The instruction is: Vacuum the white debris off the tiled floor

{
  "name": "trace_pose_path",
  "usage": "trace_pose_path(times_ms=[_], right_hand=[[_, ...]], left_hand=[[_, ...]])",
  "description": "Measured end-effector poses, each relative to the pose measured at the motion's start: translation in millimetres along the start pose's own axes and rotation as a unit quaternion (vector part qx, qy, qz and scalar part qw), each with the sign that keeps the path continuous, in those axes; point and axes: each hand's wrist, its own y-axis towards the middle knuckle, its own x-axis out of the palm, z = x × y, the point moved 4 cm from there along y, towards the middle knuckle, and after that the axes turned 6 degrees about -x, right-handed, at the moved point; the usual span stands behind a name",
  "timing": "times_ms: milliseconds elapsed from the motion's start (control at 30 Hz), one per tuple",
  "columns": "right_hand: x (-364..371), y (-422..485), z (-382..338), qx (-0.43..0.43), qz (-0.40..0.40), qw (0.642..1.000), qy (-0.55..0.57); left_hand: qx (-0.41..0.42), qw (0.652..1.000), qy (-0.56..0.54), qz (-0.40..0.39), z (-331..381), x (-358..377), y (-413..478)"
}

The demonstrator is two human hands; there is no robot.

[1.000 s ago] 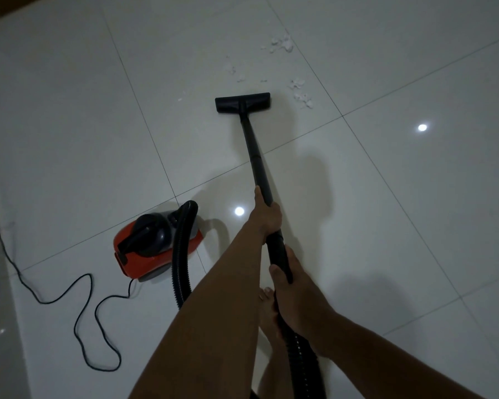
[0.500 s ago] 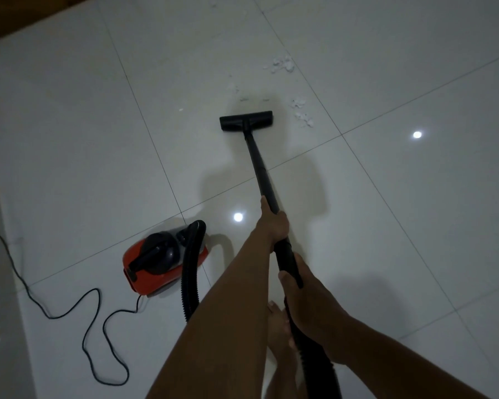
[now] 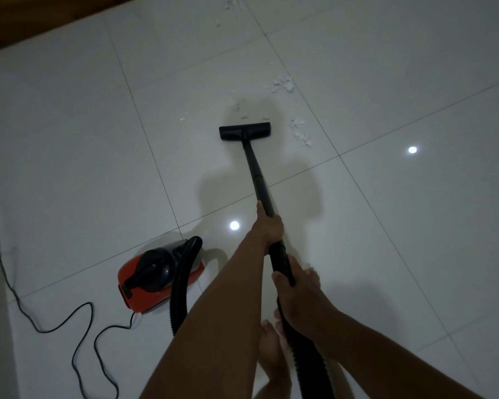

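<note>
A black vacuum wand (image 3: 259,180) runs from my hands to its flat floor head (image 3: 245,131), which rests on the white tiled floor (image 3: 69,156). My left hand (image 3: 267,226) grips the wand higher up, and my right hand (image 3: 296,295) grips it lower, where the ribbed hose begins. White debris (image 3: 284,86) lies beyond and right of the head, with another patch (image 3: 300,132) just to its right. Small bits (image 3: 239,109) sit right in front of the head. More scraps (image 3: 231,4) lie at the top edge.
The red and black vacuum body (image 3: 156,276) sits on the floor to my left, its black hose (image 3: 182,286) curving up from it. Its power cord (image 3: 55,326) loops across the tiles at bottom left. A wooden edge (image 3: 26,21) borders the top left. My bare feet (image 3: 271,349) stand below my hands.
The floor head has pulled back toward me, away from the debris, and my hands have moved back with the wand. My view has tilted up, showing more debris farther away.
</note>
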Motion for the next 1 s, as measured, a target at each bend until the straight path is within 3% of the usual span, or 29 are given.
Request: trace_pose_path(times_ms=[400, 1000], right_hand=[[-34, 55, -34, 0.032, -0.056, 0.996, 0.06], [-73, 125, -92, 0.039, -0.083, 0.996, 0.025]], left_hand=[[-0.01, 1.0, -0.015, 0.013, 64, 1, 39], [0.005, 0.999, -0.018, 0.049, 145, -10, 90]])
